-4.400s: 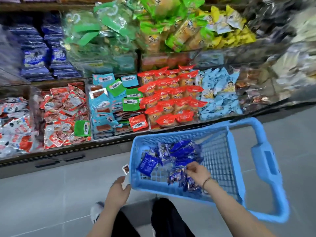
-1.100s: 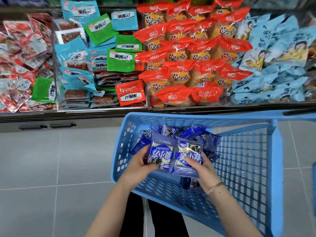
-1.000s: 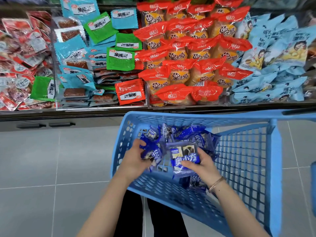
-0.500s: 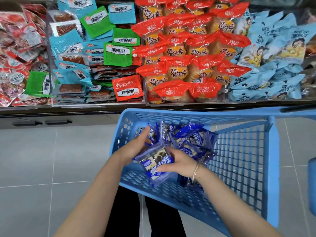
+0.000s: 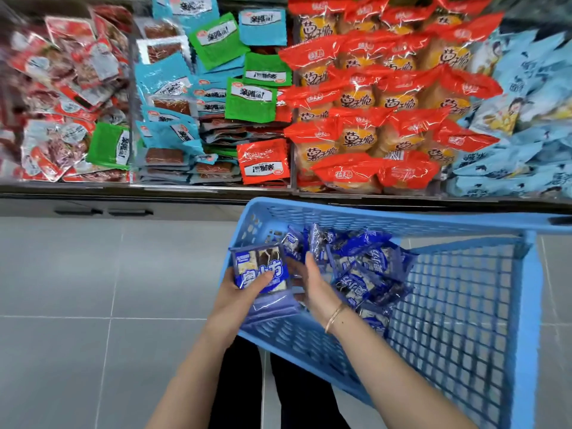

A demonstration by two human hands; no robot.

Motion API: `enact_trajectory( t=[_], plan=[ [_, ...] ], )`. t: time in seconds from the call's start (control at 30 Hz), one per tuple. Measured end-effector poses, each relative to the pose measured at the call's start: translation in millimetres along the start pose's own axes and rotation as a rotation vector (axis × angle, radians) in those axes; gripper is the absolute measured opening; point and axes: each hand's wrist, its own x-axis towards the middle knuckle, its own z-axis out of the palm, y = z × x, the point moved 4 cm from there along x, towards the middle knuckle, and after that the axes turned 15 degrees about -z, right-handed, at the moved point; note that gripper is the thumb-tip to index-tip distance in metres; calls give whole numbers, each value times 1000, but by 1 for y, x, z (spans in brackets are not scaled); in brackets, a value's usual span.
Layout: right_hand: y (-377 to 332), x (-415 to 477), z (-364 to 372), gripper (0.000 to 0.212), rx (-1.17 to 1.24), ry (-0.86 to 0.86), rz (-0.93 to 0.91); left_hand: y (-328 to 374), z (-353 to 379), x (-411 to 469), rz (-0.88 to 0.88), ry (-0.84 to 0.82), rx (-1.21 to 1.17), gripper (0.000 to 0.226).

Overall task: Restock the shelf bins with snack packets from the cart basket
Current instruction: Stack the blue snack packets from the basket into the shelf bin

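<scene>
A blue snack packet (image 5: 261,270) was gripped by the left hand (image 5: 236,295) at the near left corner of the cart basket (image 5: 387,214); the loose packets (image 5: 371,263) toward its far edge were touched by the right hand (image 5: 313,284), fingers straight.

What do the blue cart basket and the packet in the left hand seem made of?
Cart basket: rigid moulded plastic, matte, going by its lattice walls. Packet: thin glossy film, likely plastic; it crinkles and catches glare.
</scene>
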Motion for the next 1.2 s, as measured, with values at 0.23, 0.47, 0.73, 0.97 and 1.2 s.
enact_trajectory(
  t=[0.23, 0.47, 0.73, 0.97, 1.2],
  plan=[
    [39, 51, 7, 29, -90, 261, 233, 3, -81, -4, 23, 129, -120, 17],
    [82, 100, 16, 75, 139, 686, 160, -20, -86, 5, -74, 77, -207, 33],
    [20, 43, 9, 26, -43, 359, -244, -16, -77, -3, -45, 90, -236, 25],
    [-73, -65, 43, 31, -544, 20, -757, 1, -38, -17, 18, 100, -298, 13],
    [-79, -69, 26, 21, -547, -259, -634, -3, -37, -18, -71, 32, -310, 27]
  ],
)
